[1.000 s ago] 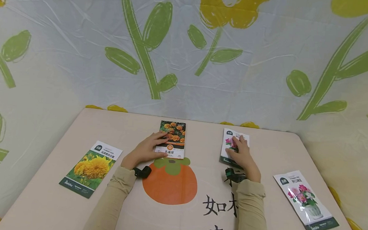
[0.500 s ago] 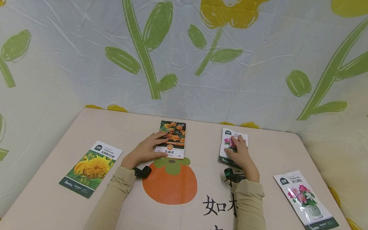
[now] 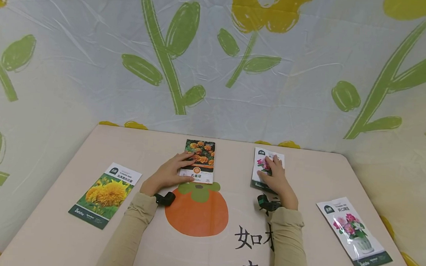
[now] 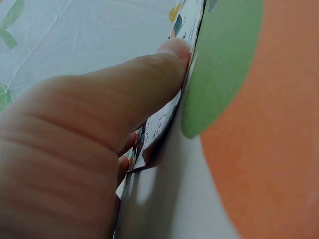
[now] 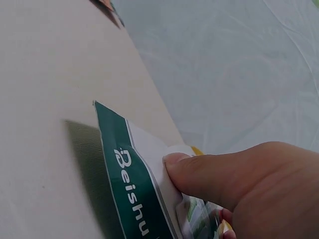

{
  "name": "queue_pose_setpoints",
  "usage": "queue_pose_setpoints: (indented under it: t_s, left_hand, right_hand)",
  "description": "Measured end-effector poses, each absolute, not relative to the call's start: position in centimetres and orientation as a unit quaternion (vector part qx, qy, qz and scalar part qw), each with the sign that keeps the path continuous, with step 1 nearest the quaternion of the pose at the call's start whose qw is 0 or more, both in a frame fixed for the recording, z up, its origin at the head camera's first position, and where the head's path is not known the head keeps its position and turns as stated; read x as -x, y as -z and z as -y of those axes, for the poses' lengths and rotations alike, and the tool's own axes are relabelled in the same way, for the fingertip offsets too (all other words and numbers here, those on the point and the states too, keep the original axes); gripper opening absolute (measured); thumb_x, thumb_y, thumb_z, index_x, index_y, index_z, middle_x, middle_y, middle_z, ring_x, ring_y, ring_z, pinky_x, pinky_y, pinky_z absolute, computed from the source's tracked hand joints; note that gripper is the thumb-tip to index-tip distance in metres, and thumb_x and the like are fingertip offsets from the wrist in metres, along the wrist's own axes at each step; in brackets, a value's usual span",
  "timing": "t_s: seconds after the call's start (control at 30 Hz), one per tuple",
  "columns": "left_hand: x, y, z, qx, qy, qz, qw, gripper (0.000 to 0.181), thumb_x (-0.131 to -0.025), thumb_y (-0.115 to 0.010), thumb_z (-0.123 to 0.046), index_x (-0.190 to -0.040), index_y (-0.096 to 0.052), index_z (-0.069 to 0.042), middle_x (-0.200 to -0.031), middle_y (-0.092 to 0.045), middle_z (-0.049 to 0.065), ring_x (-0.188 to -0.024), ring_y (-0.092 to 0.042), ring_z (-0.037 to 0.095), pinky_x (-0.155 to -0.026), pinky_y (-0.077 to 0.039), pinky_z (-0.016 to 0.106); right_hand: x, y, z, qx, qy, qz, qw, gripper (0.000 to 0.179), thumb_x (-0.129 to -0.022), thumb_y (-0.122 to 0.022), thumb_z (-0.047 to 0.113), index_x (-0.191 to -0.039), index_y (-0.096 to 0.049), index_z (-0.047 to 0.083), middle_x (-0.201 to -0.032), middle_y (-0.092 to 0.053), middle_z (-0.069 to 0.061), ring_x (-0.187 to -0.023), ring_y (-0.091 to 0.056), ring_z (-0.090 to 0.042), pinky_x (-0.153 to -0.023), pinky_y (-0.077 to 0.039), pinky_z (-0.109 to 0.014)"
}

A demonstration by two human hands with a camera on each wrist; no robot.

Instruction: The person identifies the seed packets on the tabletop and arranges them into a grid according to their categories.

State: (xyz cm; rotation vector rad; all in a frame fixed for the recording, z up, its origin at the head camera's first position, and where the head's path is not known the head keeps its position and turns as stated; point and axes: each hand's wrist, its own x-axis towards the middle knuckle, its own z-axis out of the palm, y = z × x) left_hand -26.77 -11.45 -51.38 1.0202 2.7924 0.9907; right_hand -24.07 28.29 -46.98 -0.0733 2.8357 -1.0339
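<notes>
My left hand (image 3: 170,172) rests on a marigold seed packet (image 3: 206,155) at the back middle of the table, its fingers spread over the left side. In the left wrist view, the thumb (image 4: 159,74) touches the packet (image 4: 157,122) near its lower edge. My right hand (image 3: 279,180) lies on a white and green flower seed packet (image 3: 258,182) further right, covering part of the pink blooms. The right wrist view has the thumb (image 5: 199,172) on the face of this packet (image 5: 132,184), whose green end stands slightly off the table.
A yellow flower seed packet (image 3: 104,195) lies at the left of the table. Another pink flower seed packet (image 3: 353,233) lies at the right. The tabletop (image 3: 230,207) carries a printed persimmon (image 3: 196,213) and black characters. A flower-patterned sheet (image 3: 303,93) hangs behind.
My right hand has slid a short way left, and the packet under it has moved along. The left hand and its marigold packet have stayed put.
</notes>
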Motion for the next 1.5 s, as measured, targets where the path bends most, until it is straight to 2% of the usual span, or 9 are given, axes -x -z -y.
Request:
queue_pose_setpoints:
  t_s: [0.33, 1.5]
  left_hand:
    - [26.9, 51.6, 11.4, -0.314, -0.311, -0.897, 0.015, 0.071, -0.084, -0.078, -0.041, -0.143, -0.054, -0.008, -0.158, -0.035, 0.007, -0.148, -0.024, 0.030, -0.121, -0.016, 0.042]
    - [26.7, 51.4, 11.4, -0.320, -0.311, -0.895, 0.010, 0.070, -0.085, -0.078, -0.039, -0.143, -0.054, -0.006, -0.158, -0.036, 0.011, -0.147, -0.024, 0.034, -0.121, -0.017, 0.045]
  right_hand:
    - [24.2, 47.0, -28.2, 0.022, 0.342, -0.937, 0.065, 0.073, -0.098, -0.057, 0.022, -0.156, -0.019, -0.002, -0.161, 0.006, -0.030, -0.146, 0.012, -0.050, -0.113, 0.004, -0.068]
    - [24.3, 47.4, -26.2, 0.044, 0.340, -0.939, 0.041, 0.071, -0.098, -0.056, 0.024, -0.154, -0.023, -0.003, -0.161, 0.000, -0.030, -0.146, 0.007, -0.050, -0.113, 0.000, -0.069]
